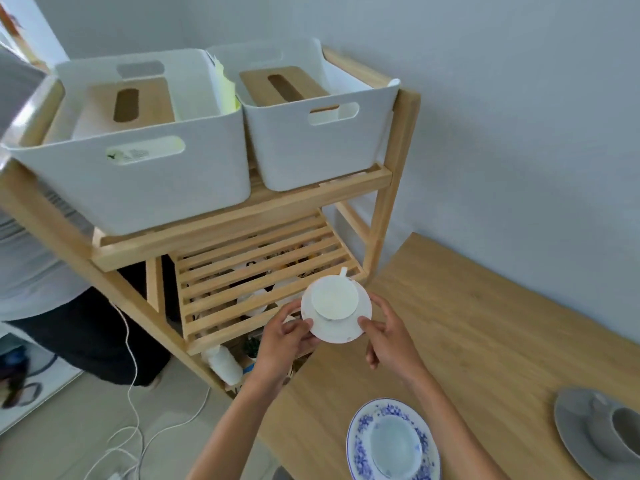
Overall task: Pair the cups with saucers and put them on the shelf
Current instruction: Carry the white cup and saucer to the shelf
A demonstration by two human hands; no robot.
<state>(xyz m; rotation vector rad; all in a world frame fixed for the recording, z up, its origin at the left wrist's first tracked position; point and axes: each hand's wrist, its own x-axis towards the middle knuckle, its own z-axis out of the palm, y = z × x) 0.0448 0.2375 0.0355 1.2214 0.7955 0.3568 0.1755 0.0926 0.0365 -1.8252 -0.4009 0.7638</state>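
By the wooden shelf (pixel 221 223) in the middle of the frame, your left hand (pixel 282 341) and right hand (pixel 388 336) grip the white saucer (pixel 341 329) by its rim, fingers closed on it, so hold it level, because the loose white cup (pixel 334 296) on top could slide and break.

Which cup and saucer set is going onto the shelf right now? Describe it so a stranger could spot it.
Start at the slatted wooden shelf unit beside the wooden table. At its front edge, the left hand and right hand hold a plain white saucer carrying a plain white cup. The other sets sit on the table: one blue-patterned, one grey.
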